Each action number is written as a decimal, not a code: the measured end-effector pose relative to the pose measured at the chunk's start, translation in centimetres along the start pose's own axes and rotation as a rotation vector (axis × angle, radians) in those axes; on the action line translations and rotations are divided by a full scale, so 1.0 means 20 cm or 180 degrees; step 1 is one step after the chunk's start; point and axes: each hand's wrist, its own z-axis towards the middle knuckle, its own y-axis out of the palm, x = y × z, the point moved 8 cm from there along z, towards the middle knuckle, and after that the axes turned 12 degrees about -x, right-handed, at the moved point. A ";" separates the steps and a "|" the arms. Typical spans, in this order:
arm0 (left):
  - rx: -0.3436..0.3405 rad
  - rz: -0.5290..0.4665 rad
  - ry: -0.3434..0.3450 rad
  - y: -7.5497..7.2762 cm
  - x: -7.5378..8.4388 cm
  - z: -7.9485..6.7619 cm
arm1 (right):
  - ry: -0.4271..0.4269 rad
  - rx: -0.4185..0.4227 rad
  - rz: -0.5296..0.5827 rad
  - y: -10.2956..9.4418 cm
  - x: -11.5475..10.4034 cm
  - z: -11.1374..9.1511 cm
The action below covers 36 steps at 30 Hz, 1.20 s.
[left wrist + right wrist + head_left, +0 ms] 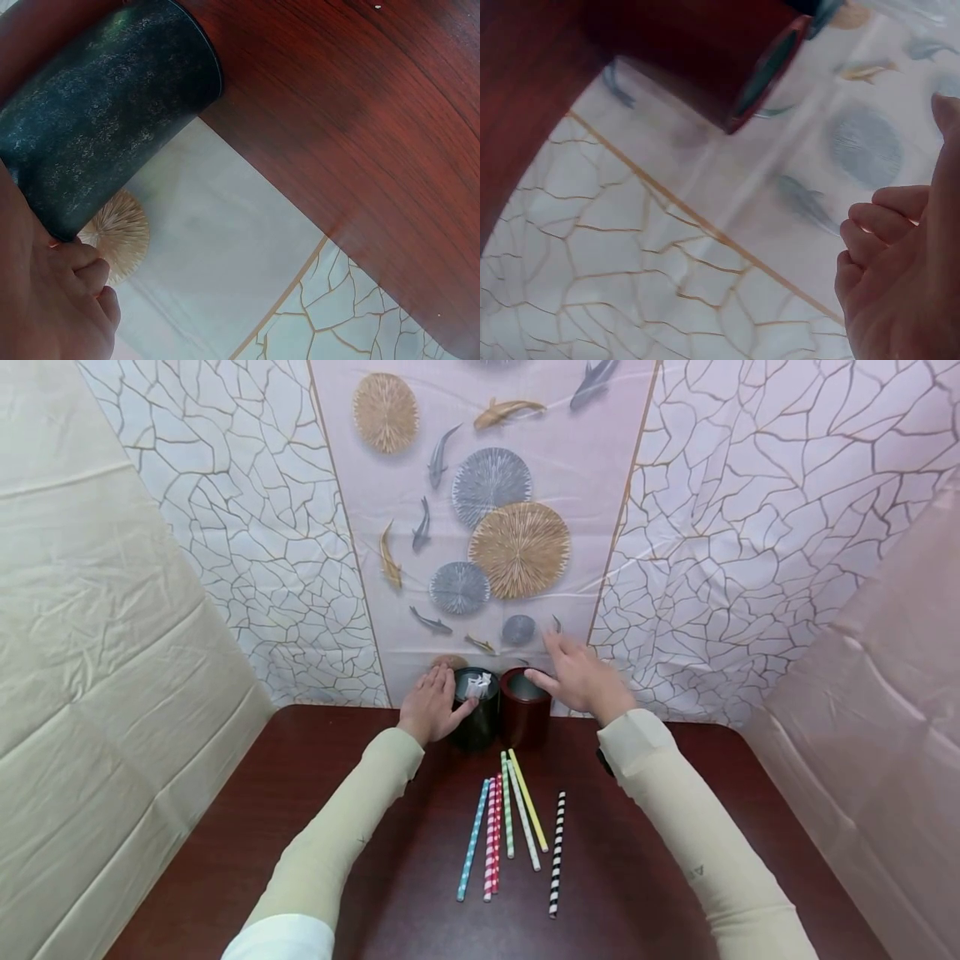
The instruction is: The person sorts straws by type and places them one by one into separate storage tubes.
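A dark green-black cylindrical container stands at the table's back, with crumpled white pieces showing in its mouth. My left hand rests at its left rim, the thumb reaching across the front edge. In the left wrist view the fingers of that hand appear beside the container's mouth. A dark red cylindrical container stands immediately to the right, its inside grey. Over its right side my right hand is raised and slightly blurred, fingers extended and holding nothing; the thumb overlaps the rim in the head view.
Several patterned paper straws lie on the dark red-brown table, including a blue one, a yellow one and a black-and-white one. A patterned cloth backdrop rises right behind the containers. Beige cloth walls flank both sides.
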 end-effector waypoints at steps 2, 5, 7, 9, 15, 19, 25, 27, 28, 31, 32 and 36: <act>-0.0005 0.0002 -0.0002 0.00 0.00 0.00 | 0.0004 -0.0015 -0.0029 0.04 0.02 0.01; -0.0018 0.0030 -0.0011 0.01 0.00 0.00 | 0.0006 -0.0012 -0.0073 0.11 0.05 0.03; -0.0017 0.0035 -0.0005 0.01 0.00 -0.01 | -0.0001 0.0011 -0.0108 0.15 0.07 0.04; -0.0012 0.0039 -0.0004 0.01 0.00 -0.01 | 0.0000 0.0040 -0.0148 0.18 0.08 0.05; -0.0024 0.0020 0.0001 0.01 0.01 -0.02 | 0.0046 0.0000 -0.0134 0.29 0.13 0.08; -0.0059 0.0033 0.0001 0.02 0.01 -0.01 | 0.0071 -0.0033 -0.0133 0.36 0.15 0.10; -0.0055 0.0064 -0.0017 0.02 0.01 -0.01 | 0.0060 0.0015 -0.0067 0.44 0.18 0.12; -0.0059 0.0074 -0.0017 0.02 0.01 -0.01 | 0.0091 0.0017 -0.0043 0.46 0.19 0.12; -0.0051 0.0075 -0.0012 0.02 0.02 -0.01 | 0.0109 0.0014 -0.0031 0.46 0.19 0.12; -0.0044 0.0094 -0.0012 0.01 0.02 -0.02 | 0.0131 0.0019 -0.0002 0.48 0.20 0.12; -0.0036 0.0094 -0.0012 0.00 0.02 -0.02 | 0.0127 0.0032 -0.0004 0.48 0.20 0.12; 0.0011 0.0070 -0.0001 -0.01 0.01 -0.02 | 0.0104 0.0091 -0.0032 0.47 0.19 0.13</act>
